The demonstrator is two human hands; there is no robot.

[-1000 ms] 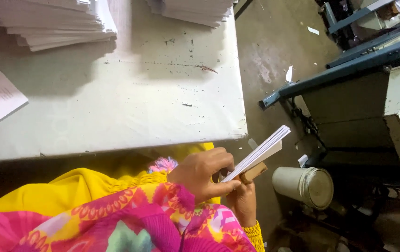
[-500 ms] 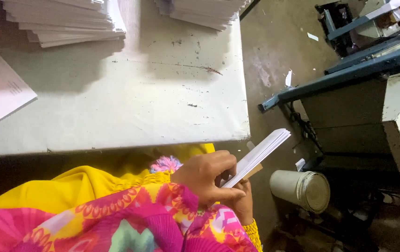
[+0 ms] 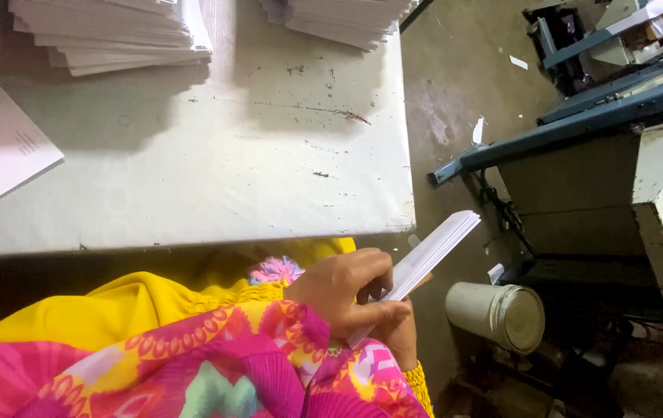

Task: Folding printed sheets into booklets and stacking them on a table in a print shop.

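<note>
1. Head view, looking down past your lap: both hands sit below the near edge of the white table point(image 3: 192, 186), right of your yellow and pink clothing point(image 3: 192, 348).
2. Your left hand point(image 3: 343, 290) is closed over a thin stack of white sheets point(image 3: 432, 251) — fingers curled across its upper face, thumb side underneath.
3. Your right hand point(image 3: 401, 337) is mostly hidden beneath the stack; it seems to support the lower end, but how tightly it grips, you cannot tell from here.
4. Long axis of the stack runs from the hands up and to the right, its free end pointing at the table's near right corner. The left hand is nearer that free end.
5. Nearby: a pale cylindrical can point(image 3: 498, 313) on the floor, a blue-framed machine point(image 3: 579, 131), paper piles point(image 3: 114, 39) at the table's far edge.
6. Against the earlier frames, the stack sits at much the same tilt — the hands have barely shifted.
</note>
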